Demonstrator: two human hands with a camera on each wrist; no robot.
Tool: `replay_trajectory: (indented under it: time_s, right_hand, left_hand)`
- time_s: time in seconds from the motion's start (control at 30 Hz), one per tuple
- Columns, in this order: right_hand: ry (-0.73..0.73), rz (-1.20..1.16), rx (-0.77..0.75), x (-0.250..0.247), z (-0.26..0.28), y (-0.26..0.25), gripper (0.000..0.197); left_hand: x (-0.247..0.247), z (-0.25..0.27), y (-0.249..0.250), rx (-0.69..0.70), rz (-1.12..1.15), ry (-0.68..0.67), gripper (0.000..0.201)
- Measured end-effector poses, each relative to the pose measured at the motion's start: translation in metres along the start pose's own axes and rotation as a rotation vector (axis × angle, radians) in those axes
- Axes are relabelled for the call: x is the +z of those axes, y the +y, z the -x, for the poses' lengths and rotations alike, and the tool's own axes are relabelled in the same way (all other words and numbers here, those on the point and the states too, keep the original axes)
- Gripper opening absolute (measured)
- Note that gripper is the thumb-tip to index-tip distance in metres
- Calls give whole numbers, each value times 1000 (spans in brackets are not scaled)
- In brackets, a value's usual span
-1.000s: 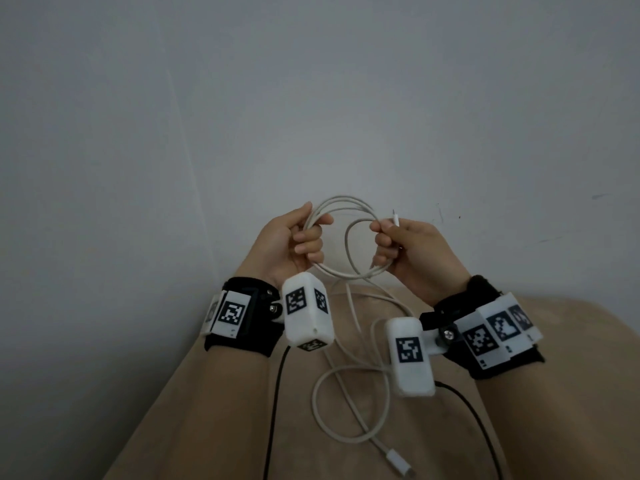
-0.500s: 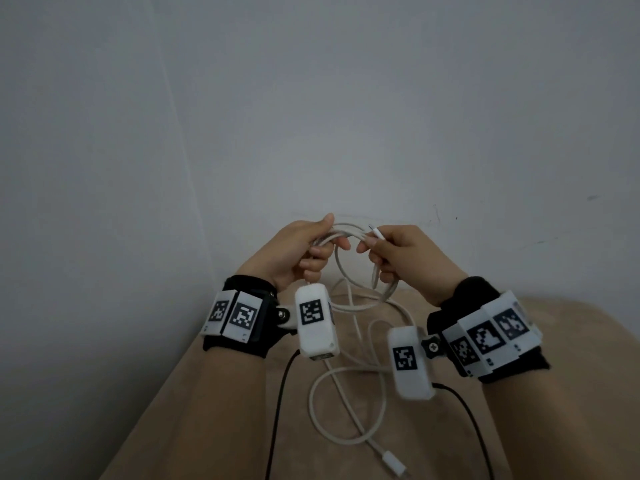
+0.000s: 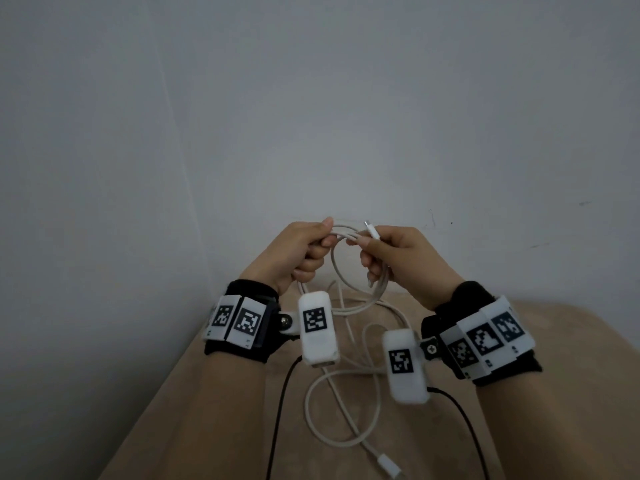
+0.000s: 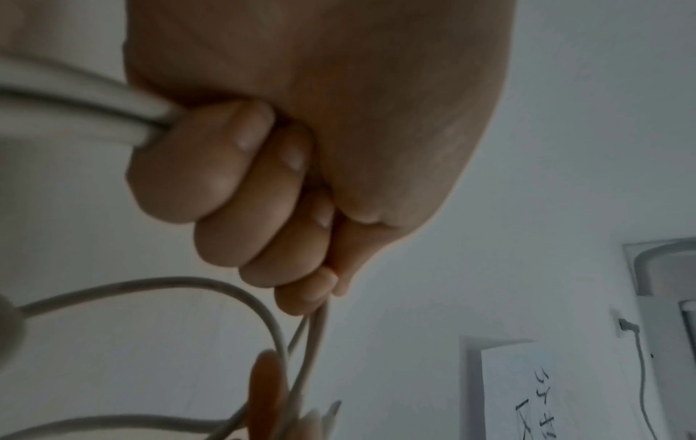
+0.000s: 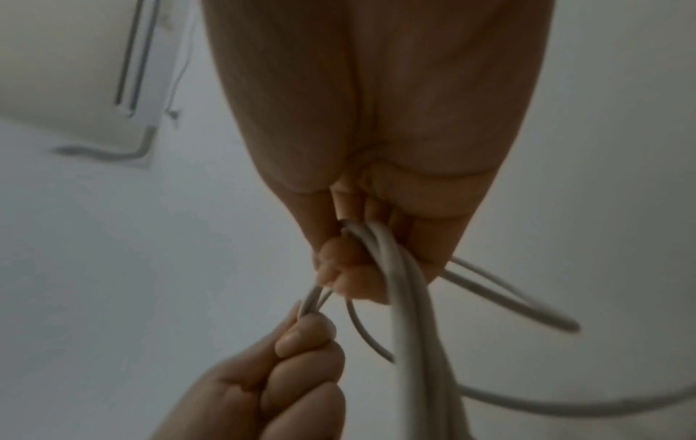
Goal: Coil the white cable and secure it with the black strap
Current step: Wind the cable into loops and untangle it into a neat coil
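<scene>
White cable (image 3: 349,271), round and smooth, looped between both hands above the beige cushion (image 3: 519,341). Left hand (image 3: 298,254) fisted round the bundled strands; right hand (image 3: 398,258) gripping the loop, a silver-tipped connector (image 3: 371,231) projecting above its fingers. Slack coils on the cushion below. Checkered marker tags (image 3: 315,319) on white wrist units.

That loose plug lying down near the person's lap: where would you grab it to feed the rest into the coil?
Probably by the plug body itself, pinched across its flat sides from above, since it lies flat on the beige cushion with its cord running up toward the loops. Both hands, left hand and right hand, already grip the white cable, so one must let go first.
</scene>
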State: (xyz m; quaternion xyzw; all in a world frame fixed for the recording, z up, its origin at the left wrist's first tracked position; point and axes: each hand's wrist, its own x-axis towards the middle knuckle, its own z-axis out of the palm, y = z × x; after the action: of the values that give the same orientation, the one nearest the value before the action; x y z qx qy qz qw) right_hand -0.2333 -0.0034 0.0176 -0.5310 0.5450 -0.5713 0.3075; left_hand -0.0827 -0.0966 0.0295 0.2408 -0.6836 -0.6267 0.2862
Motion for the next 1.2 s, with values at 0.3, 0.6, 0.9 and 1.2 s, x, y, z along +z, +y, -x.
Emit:
replay_trajectory:
  time_s: [0.3, 0.6, 0.9, 1.2]
  right_hand:
    - [88, -421, -19, -2, 4, -4, 12]
    - [276, -209, -132, 11, 5, -7, 13]
    - [177, -174, -107, 5, 8, -15, 20]
    - [333, -253, 244, -11, 0, 3, 27]
  left_hand:
    - [-8, -1, 3, 27, 258, 25, 41]
    - [-8, -1, 1, 37, 265, 32, 42]
    - [-8, 0, 2, 84, 262, 45, 42]
    - [-17, 1, 2, 35, 569, 40, 46]
